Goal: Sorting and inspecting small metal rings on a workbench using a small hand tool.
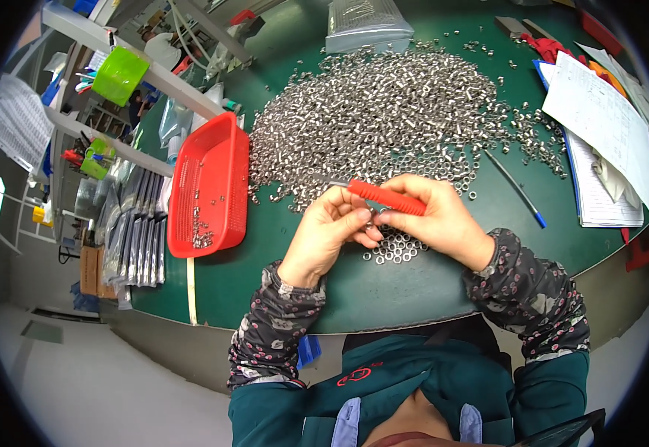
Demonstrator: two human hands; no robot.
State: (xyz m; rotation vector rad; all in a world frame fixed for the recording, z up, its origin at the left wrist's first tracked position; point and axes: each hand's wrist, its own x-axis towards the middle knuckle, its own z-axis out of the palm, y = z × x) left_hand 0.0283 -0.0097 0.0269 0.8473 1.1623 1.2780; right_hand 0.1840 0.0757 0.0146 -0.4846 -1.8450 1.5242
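My right hand [444, 217] is closed around a slim red-handled tool [385, 197], whose thin metal tip points left over the pile. The exact kind of tool is unclear. Beside it, my left hand [323, 229] pinches a small metal ring [373, 212], partly hidden by the fingers of both hands, which almost meet. Just beneath the fingertips lies a small group of metal rings [399, 251] on the green table [369, 294]. Beyond my hands spreads a large heap of similar short metal rings [377, 112].
To the left stands a red plastic basket [238, 186] with a few rings inside. A pen [516, 189] lies right of the heap, near papers and a clipboard [600, 112]. Clear plastic bags [369, 28] sit at the far edge. Wrapped dark parts [142, 231] line the left side.
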